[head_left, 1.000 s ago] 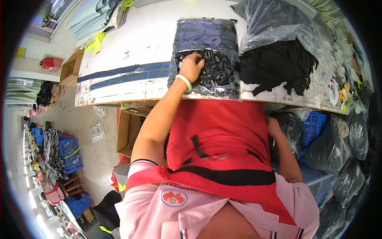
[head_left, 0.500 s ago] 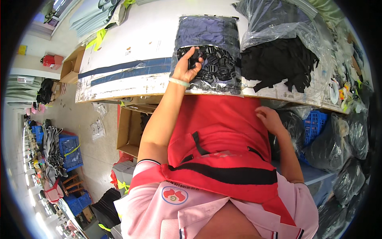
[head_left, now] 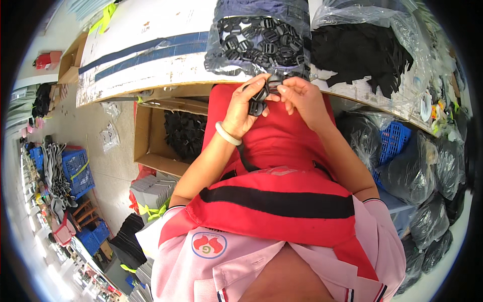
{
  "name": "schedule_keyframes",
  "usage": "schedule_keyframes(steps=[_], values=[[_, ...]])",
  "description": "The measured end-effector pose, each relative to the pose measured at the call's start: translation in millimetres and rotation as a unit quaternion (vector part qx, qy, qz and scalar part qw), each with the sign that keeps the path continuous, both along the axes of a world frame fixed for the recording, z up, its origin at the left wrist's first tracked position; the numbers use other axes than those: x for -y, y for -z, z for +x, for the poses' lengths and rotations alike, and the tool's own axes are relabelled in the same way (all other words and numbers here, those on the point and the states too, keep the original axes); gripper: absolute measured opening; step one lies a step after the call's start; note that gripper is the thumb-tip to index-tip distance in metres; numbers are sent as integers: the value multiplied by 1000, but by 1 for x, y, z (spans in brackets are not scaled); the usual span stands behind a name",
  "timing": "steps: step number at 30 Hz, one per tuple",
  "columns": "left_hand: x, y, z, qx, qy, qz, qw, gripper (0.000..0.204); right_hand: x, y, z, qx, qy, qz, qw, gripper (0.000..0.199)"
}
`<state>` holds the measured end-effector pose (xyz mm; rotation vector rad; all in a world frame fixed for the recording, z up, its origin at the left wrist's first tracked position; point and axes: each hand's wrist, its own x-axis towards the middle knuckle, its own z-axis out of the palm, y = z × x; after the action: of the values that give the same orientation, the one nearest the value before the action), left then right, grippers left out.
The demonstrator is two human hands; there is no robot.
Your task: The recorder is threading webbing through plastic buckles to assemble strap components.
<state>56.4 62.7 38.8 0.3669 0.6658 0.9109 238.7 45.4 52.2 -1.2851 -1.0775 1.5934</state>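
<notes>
My left hand (head_left: 246, 108), with a pale bangle on its wrist, holds several small black plastic buckles (head_left: 257, 102) over my red apron, just below the table edge. My right hand (head_left: 299, 95) meets it from the right and pinches one black buckle (head_left: 274, 84) between thumb and forefinger. Directly above both hands, on the white table (head_left: 151, 55), lies an open clear bag of the same black buckles (head_left: 259, 43).
A second clear bag of black fabric pieces (head_left: 362, 50) lies to the right on the table. An open cardboard box of black parts (head_left: 183, 133) stands under the table at left. Dark plastic sacks (head_left: 417, 166) and a blue crate (head_left: 395, 141) crowd the right.
My left hand has left the buckle bag and come back over my lap holding buckles. My right hand rose from my side to meet it and took hold of one.
</notes>
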Motion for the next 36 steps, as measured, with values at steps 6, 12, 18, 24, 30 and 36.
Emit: schedule_keyframes(steps=[6,12,18,24,30,36], values=[[15,18,-22,-35,130,-54,989,27,13,-5,12,290,-51,285,912,17],[30,20,-17,-55,195,-99,974,23,28,13,20,351,-147,394,837,17],[30,22,-26,-116,180,-10,977,21,19,4,74,413,46,224,882,23],[35,23,-14,-103,143,-28,984,21,-2,39,150,580,116,273,758,30],[33,24,3,-92,193,20,977,21,-37,71,115,480,198,306,798,29],[36,16,-12,-67,161,-13,985,18,-27,55,121,405,175,273,855,22]])
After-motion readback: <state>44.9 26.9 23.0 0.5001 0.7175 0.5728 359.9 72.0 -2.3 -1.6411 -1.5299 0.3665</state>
